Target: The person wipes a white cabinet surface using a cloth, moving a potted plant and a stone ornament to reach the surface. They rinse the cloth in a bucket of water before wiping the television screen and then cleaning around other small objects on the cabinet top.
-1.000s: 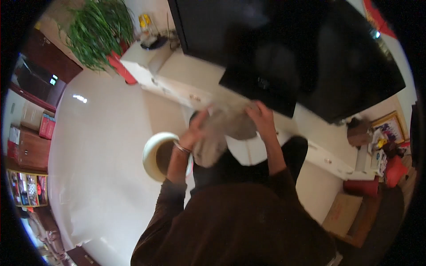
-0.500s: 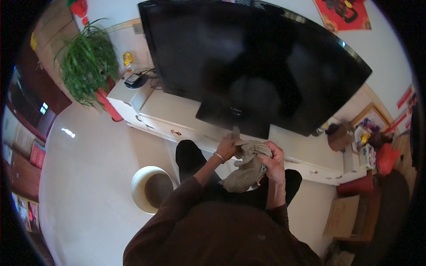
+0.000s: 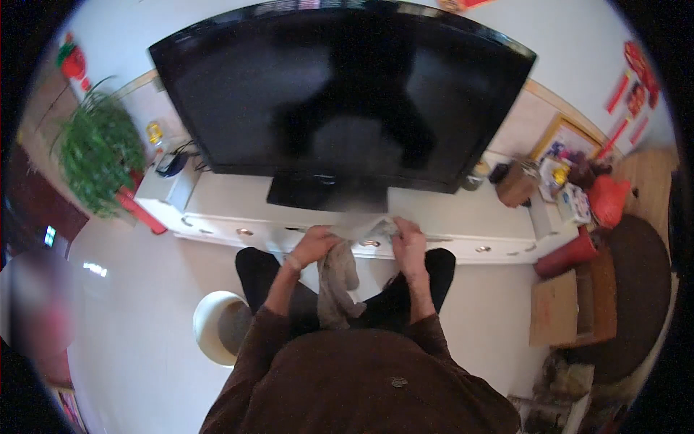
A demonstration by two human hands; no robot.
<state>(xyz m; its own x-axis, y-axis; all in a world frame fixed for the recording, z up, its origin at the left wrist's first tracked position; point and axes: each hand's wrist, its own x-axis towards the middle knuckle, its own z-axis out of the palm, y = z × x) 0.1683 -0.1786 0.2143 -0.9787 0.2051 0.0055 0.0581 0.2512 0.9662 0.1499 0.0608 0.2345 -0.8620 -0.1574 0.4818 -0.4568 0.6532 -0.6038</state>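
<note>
A damp-looking grey-brown cloth (image 3: pixel 336 278) hangs between my hands in front of the low white TV cabinet (image 3: pixel 463 224). My left hand (image 3: pixel 312 244) is closed on one part of its upper edge. At the other end of that edge, my right hand (image 3: pixel 409 246) pinches the cloth. The stretch between the hands is blurred and lifted toward the TV base, while a long fold drops below my left hand toward my lap. Behind the cloth stands a large black television (image 3: pixel 325 94) on its dark base (image 3: pixel 329 192).
A cream bucket (image 3: pixel 206 329) with murky contents stands on the floor left of my knee. A leafy potted plant (image 3: pixel 101 152) is beside the cabinet's left end. At right are an open cardboard box (image 3: pixel 553 311), a red bag (image 3: pixel 607 199) and a picture frame (image 3: pixel 567 137).
The bunched cloth has been spread out between my hands, which have moved apart, and part of it now hangs down. My view has turned, levelling the television.
</note>
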